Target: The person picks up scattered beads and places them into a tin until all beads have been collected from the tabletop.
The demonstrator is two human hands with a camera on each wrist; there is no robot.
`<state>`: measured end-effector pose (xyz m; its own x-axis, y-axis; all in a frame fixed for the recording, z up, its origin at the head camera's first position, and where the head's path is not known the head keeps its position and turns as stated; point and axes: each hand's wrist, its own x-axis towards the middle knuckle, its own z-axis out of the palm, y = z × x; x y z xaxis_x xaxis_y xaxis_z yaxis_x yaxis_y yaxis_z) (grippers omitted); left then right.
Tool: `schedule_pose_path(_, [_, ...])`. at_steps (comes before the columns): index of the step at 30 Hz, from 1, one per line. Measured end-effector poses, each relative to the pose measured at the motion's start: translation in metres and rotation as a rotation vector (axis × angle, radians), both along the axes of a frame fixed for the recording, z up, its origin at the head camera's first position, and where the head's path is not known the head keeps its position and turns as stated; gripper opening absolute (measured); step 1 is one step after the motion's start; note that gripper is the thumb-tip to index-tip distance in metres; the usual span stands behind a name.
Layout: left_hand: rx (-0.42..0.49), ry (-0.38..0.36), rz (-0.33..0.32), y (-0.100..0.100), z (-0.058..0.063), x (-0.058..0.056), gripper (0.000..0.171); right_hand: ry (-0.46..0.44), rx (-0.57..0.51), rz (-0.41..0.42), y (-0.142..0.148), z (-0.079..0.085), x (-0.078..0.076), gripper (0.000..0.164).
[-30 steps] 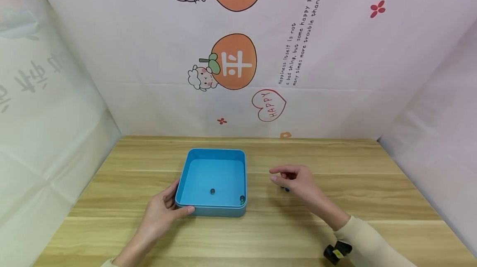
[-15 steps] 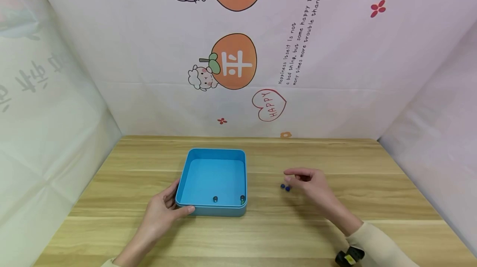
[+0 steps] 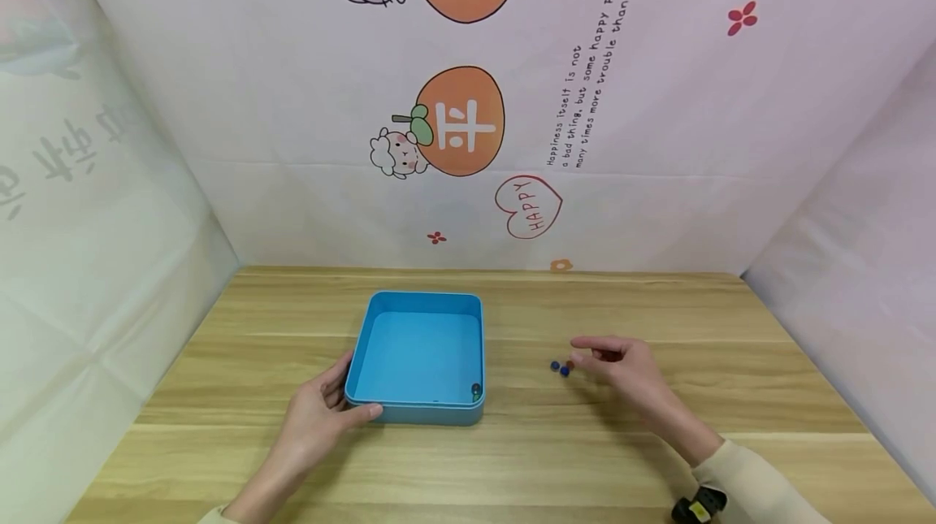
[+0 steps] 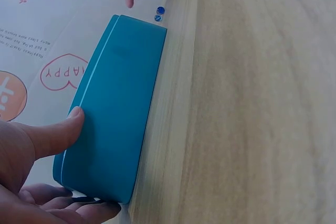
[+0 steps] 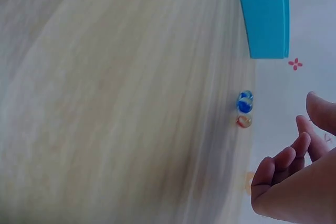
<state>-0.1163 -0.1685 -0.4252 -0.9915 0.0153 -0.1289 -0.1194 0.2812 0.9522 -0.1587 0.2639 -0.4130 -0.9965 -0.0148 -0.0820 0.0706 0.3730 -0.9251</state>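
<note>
My left hand (image 3: 310,422) grips the near left corner of a square blue box (image 3: 417,417), thumb on the front rim and the other fingers around the side. Inside, dark greenish glass (image 3: 476,391) shows in the near right corner; a small dark sliver (image 3: 435,401) peeks over the front rim. To the right, two blue marbles (image 5: 245,103) and an orange-red marble (image 5: 244,121) lie close together on the table. My right hand (image 3: 625,365) hovers just right of them, thumb and index finger apart, the other fingers loosely bent, nothing visible between them.
The light wooden table (image 3: 292,305) meets a white printed cloth backdrop (image 3: 329,207) at the back. More cloth hangs at the left and right sides. A black wrist camera (image 3: 698,506) is strapped below the right sleeve (image 3: 753,479).
My right hand has moved rightward past the marbles, uncovering the blue ones and then the orange-red one. A marble in the box rolled toward the front wall, mostly out of sight. The left hand stays put.
</note>
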Motion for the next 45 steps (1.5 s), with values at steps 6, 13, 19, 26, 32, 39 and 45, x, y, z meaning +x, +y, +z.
schedule_pose_path(6, [-0.008,0.004,-0.002,0.0,0.001,0.0,0.104,-0.023,0.0,0.013,0.006,-0.006,-0.004,0.046])
schedule_pose_path(13, [-0.022,0.012,-0.005,0.0,0.0,-0.001,0.102,-0.044,0.038,0.04,0.012,-0.01,-0.007,0.044])
schedule_pose_path(19, [-0.017,0.026,-0.014,-0.001,-0.002,-0.002,0.101,-0.056,0.086,0.073,0.015,-0.013,-0.01,0.041])
schedule_pose_path(26, [-0.018,0.02,-0.015,-0.001,-0.002,-0.002,0.101,-0.042,0.129,0.084,0.018,-0.015,-0.014,0.039])
schedule_pose_path(32, [-0.022,0.016,-0.012,0.0,-0.001,-0.002,0.101,-0.028,0.171,0.088,0.019,-0.015,-0.015,0.038])
schedule_pose_path(39, [-0.024,0.014,-0.008,-0.001,-0.001,-0.002,0.101,-0.023,0.192,0.084,0.018,-0.015,-0.017,0.037])
schedule_pose_path(45, [-0.024,0.015,-0.006,0.0,0.0,-0.001,0.102,-0.025,0.192,0.076,0.017,-0.017,-0.018,0.035])
